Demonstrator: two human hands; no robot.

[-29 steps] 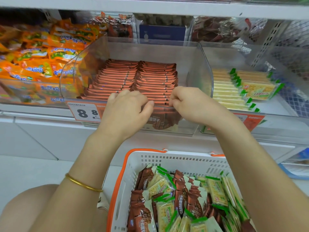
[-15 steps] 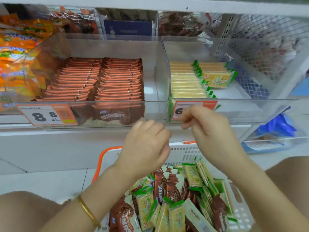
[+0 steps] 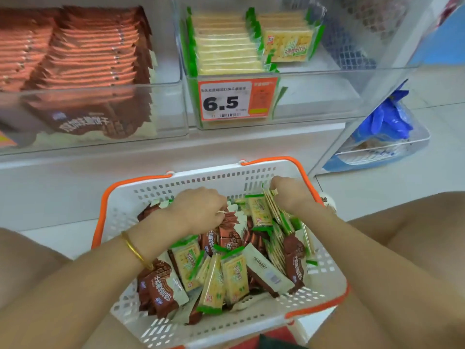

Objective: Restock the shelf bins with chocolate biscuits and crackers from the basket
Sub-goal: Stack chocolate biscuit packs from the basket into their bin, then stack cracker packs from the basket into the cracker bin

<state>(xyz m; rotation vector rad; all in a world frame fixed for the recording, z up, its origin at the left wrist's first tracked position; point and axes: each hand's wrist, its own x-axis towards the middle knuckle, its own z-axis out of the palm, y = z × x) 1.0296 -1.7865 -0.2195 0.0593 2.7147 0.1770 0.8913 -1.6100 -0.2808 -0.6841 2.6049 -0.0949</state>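
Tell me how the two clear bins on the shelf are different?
The left bin holds brown chocolate biscuit packs; the right bin holds yellow crackers in green-edged wrappers. The right bin shows a 6.5 price tag and bare floor beside its packs; the left bin looks nearly full. Both are clear plastic with neatly rowed packs.
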